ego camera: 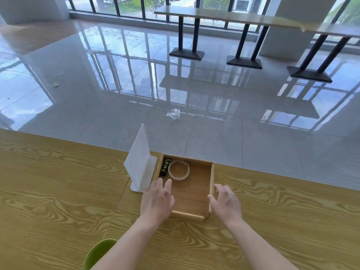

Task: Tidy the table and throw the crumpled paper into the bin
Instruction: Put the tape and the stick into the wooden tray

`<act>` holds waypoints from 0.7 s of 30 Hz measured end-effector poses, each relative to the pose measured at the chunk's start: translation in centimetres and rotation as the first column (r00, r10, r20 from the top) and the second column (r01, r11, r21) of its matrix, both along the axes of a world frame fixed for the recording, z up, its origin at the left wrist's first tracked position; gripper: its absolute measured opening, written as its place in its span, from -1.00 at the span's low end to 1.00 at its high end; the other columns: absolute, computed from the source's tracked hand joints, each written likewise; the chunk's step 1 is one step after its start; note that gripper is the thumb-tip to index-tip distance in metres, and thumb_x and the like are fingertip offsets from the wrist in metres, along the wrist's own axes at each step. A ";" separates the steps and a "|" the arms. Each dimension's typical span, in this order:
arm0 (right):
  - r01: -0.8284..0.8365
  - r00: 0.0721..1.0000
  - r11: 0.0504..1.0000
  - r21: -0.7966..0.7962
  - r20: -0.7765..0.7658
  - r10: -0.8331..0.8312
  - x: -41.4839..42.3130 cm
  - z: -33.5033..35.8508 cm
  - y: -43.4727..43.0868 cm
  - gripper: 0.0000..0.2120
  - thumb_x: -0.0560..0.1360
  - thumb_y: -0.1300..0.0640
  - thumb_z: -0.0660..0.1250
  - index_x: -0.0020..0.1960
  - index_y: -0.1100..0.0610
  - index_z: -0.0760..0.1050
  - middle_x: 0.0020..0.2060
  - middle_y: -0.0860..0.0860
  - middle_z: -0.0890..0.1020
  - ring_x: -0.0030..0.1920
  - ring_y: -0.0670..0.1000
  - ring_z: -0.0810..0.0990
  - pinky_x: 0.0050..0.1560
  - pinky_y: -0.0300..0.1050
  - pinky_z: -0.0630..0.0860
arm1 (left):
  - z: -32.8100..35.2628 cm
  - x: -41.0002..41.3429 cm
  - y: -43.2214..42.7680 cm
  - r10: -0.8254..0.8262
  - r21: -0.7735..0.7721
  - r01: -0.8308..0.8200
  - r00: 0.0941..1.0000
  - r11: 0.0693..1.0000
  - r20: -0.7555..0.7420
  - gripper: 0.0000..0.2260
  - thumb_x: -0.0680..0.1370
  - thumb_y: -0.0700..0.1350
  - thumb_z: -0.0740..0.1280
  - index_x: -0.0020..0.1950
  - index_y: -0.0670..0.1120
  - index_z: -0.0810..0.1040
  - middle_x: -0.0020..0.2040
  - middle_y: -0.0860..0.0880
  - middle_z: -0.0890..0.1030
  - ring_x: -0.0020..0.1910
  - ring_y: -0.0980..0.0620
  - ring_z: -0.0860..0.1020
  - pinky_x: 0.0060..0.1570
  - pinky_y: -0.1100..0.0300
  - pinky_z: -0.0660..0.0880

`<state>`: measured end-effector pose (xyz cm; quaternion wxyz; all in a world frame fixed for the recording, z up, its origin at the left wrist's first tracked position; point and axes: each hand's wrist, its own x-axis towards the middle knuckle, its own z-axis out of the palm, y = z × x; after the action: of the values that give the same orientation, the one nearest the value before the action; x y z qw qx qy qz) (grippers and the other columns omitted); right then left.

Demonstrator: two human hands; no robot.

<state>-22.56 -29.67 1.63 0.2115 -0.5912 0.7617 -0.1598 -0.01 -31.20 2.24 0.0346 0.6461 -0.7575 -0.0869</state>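
both hands at the wooden tray point(211, 178) now, one per side, prob to square it up or slide it, that's my read. left hand point(157, 199) lies over the left wall, fingers straight and spread, holding nothing. right hand point(226, 203) sits at the right wall, thumb toward the inner side, fingers curled above the top edge; can't tell if it's pinching the wall or just touching.

inside the tray, far-left corner: tape roll point(178, 178) lying flat w/ a small black-green stick point(165, 167) just beside it (lighter? usb? too small to say). white sign holder point(139, 160) stands upright just left of the tray, base near the left fingertips. crumpled paper: none visible on the table point(58, 191). green bin point(99, 252) peeks in at the bottom edge, beside the left forearm, so i'd guess any toss is short.

tabletop is yellow wood-grain w/ a seam thru it. beyond: glossy grey tile floor point(116, 75), a clear crumpled wrapper point(173, 114) lying on it, long bar tables point(224, 15) by the windows point(132, 4).
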 end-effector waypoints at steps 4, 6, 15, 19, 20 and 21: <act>-0.124 0.990 0.992 0.029 -0.065 0.126 -0.3 0.8 1.3 -0.52 0.56 -0.05 0.31 0.42 0.08 0.36 0.24 0.04 0.50 0.26 0.06 0.45 0.26 -0.08 0.43 | 0.0 -1.0 1.0 -0.041 0.015 0.041 0.999 0.999 0.027 -0.46 0.58 0.08 0.21 0.53 -0.05 0.21 0.39 -0.13 0.41 0.39 -0.10 0.36 0.33 -0.02 0.38; -0.136 0.987 0.990 0.036 -0.082 0.138 -0.4 1.4 2.7 -0.50 0.56 -0.06 0.30 0.44 0.07 0.33 0.26 0.04 0.48 0.27 0.07 0.42 0.27 -0.07 0.42 | 0.2 -1.8 2.0 -0.076 0.025 0.075 0.996 0.997 0.051 -0.42 0.59 0.10 0.20 0.56 -0.04 0.17 0.48 -0.16 0.33 0.48 -0.13 0.27 0.42 -0.09 0.30; -0.031 0.989 0.995 0.095 -0.143 0.044 -1.8 2.8 10.4 -0.50 0.56 -0.10 0.24 0.44 0.04 0.29 0.29 0.05 0.44 0.27 0.09 0.37 0.24 -0.05 0.40 | 1.0 -6.0 6.0 -0.270 0.026 0.269 0.963 0.963 0.019 -0.42 0.60 0.12 0.16 0.58 -0.03 0.13 0.53 -0.17 0.26 0.54 -0.16 0.19 0.48 -0.18 0.20; 0.026 0.980 0.996 0.086 -0.199 -0.008 -2.7 3.5 13.7 -0.51 0.56 -0.11 0.24 0.42 0.04 0.30 0.28 0.06 0.46 0.25 0.11 0.39 0.22 0.00 0.44 | 1.5 -7.6 7.9 -0.364 0.046 0.363 0.931 0.931 0.019 -0.39 0.59 0.15 0.18 0.58 -0.02 0.11 0.55 -0.16 0.23 0.55 -0.15 0.15 0.50 -0.17 0.16; 0.037 0.977 0.996 0.080 -0.213 -0.019 -3.0 3.8 14.6 -0.49 0.56 -0.12 0.25 0.44 0.04 0.29 0.28 0.06 0.46 0.25 0.11 0.40 0.22 0.01 0.43 | 1.6 -8.1 8.4 -0.387 0.045 0.386 0.922 0.921 0.024 -0.39 0.59 0.15 0.18 0.58 -0.02 0.11 0.55 -0.16 0.23 0.55 -0.14 0.15 0.49 -0.17 0.16; 0.047 0.974 0.996 0.075 -0.226 -0.029 -3.4 4.0 15.3 -0.48 0.55 -0.13 0.25 0.45 0.04 0.28 0.28 0.07 0.46 0.25 0.12 0.40 0.22 0.02 0.43 | 1.7 -8.7 9.0 -0.409 0.043 0.407 0.912 0.912 0.029 -0.39 0.59 0.15 0.18 0.59 -0.02 0.12 0.54 -0.15 0.24 0.55 -0.14 0.15 0.49 -0.17 0.16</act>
<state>-25.94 -14.34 5.64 0.1443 -0.5821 0.7976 -0.0654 -8.69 -22.20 3.99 -0.0101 0.4758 -0.8745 -0.0935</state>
